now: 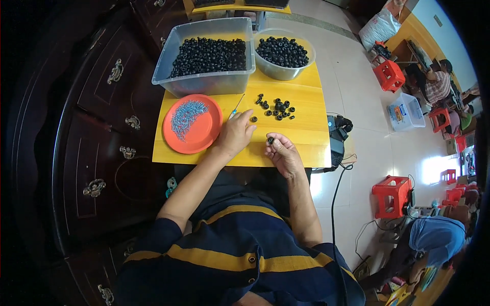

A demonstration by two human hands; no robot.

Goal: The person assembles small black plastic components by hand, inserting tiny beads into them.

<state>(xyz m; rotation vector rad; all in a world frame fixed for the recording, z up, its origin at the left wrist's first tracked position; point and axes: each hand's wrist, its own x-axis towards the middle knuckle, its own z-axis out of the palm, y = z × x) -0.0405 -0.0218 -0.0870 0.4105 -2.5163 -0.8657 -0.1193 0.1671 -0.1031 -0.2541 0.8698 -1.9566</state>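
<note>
My right hand [284, 153] pinches a small black ring-shaped part [270, 139] between its fingertips above the yellow table [306, 133]. Just left of it, my left hand [236, 133] rests on the table, its fingers curled near a thin screwdriver [237, 105] with a blue handle. Whether it grips the tool is unclear. One black part [253, 119] lies just past the left fingertips. A loose cluster of black parts [276, 107] is spread farther back. An orange plate [193, 123] with a heap of small metal screws sits to the left.
A clear rectangular bin [206, 53] and a round clear bowl [284, 53], both full of black parts, stand at the table's far edge. A dark wooden cabinet [97, 132] is on the left. Red stools [391, 195] and other people sit on the tiled floor to the right.
</note>
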